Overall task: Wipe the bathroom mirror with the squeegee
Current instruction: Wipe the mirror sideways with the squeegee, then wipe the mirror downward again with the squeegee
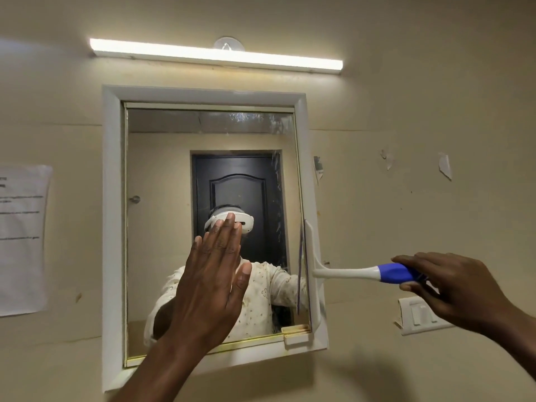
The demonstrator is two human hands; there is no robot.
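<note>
White paper notice (21, 239) is hanging on the beige wall at left. Left hand (213, 281) is raised flat, fingers extended, gripping nothing, possibly touching the white-framed rectangular mirror (162, 233). Right hand (452, 282) is closing around the blue-and-white squeegee (362, 272), blade lying vertical along the mirror's right edge.

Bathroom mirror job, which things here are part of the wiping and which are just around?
Part of the job:
squeegee
mirror
right hand holding the squeegee's blue handle
left hand raised flat before the glass

Just around:
light bar
paper notice
wall switch
suction hook
</note>
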